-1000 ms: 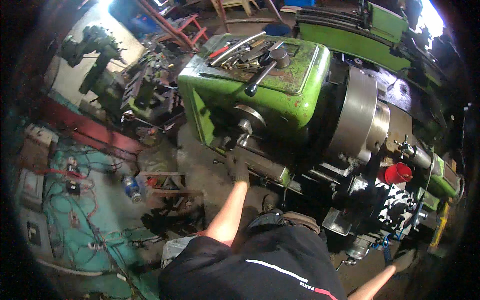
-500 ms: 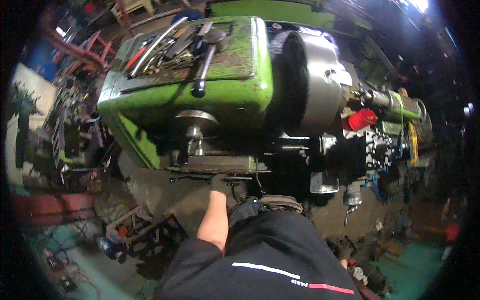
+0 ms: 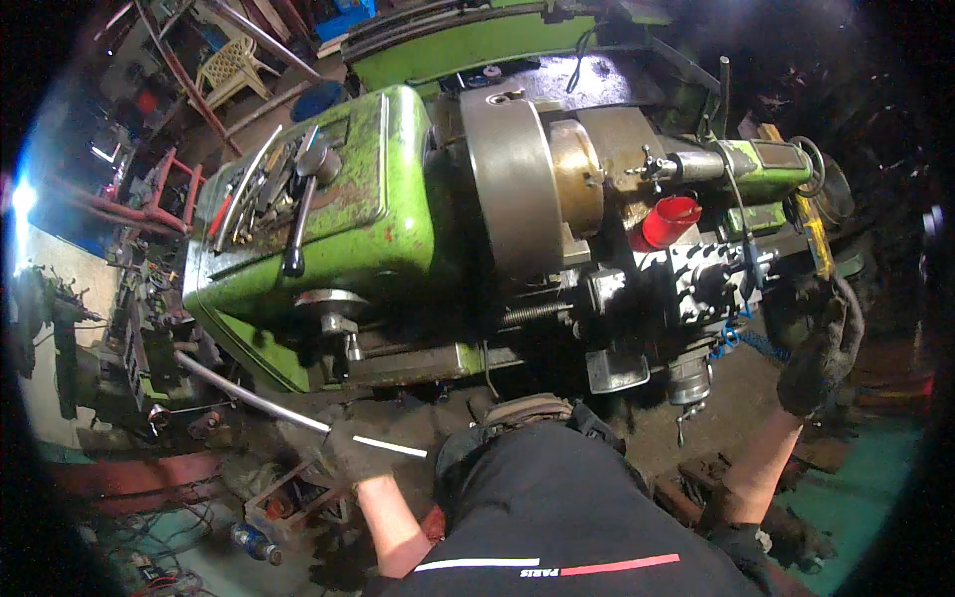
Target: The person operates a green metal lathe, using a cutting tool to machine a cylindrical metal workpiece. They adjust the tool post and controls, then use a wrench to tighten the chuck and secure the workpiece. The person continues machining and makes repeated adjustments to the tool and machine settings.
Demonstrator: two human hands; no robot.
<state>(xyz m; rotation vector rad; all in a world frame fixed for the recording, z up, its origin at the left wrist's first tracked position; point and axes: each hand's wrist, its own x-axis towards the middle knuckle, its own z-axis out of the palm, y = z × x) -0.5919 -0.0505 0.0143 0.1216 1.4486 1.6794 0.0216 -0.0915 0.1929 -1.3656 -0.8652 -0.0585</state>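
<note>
Two dark-gloved hands reach out on either side of a black shirt (image 3: 557, 497), which has a white and red stripe across it. The left hand (image 3: 355, 453) is closed around a metal rod (image 3: 269, 403), its fingers wrapped over it near one end. A short pale stretch sticks out to the right of the fist, while the longer part slants up to the left, over the floor in front of the green lathe (image 3: 393, 219). The right hand (image 3: 821, 353) is raised at the far right, its fingers pointing up, just below a yellow bar (image 3: 818, 239); the spot is dim, and I cannot tell how far it is open or whether it grips anything.

On top of the lathe's cover lies a small pile of tools (image 3: 264, 189), next to a lever (image 3: 300, 224) with a black knob. Right of the cover is a large round steel chuck (image 3: 502, 184). Further right, a red cup (image 3: 668, 221) sits just behind the tool holder (image 3: 711, 284), and a blue coiled hose (image 3: 731, 338) hangs near the right hand. Well behind, at upper left, are a cream plastic chair (image 3: 237, 72) and a red metal frame (image 3: 164, 199).
</note>
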